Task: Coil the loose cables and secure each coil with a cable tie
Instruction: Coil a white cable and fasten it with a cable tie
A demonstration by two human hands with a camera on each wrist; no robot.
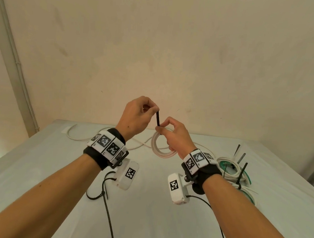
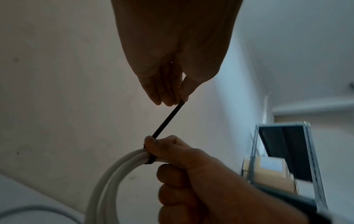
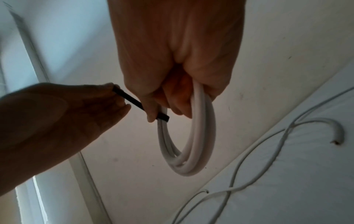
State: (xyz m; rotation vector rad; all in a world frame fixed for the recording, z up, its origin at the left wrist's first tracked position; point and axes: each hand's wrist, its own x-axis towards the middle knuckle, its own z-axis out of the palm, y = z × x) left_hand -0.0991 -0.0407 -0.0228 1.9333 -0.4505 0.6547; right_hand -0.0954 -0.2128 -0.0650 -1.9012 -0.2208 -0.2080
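A white cable coil (image 1: 158, 148) hangs above the white table (image 1: 147, 210), held up by my right hand (image 1: 172, 132), whose fingers curl round the top of the loops. A black cable tie (image 1: 158, 119) wraps the coil at that spot, and its tail runs up to my left hand (image 1: 145, 109), which pinches it between thumb and fingertips. In the left wrist view the cable tie (image 2: 168, 119) stretches taut from my fingers down to the band around the coil (image 2: 114, 174). The right wrist view shows the coil (image 3: 189, 144) dangling below my hand and the tie (image 3: 134, 103).
Loose white cables (image 1: 81, 138) lie at the table's far left. At the right sit tied coils of white and green cable (image 1: 235, 171) with black tie tails sticking up. A black cable tie (image 1: 102, 192) lies near the front. A wall stands behind; a metal shelf (image 2: 287, 151) is off right.
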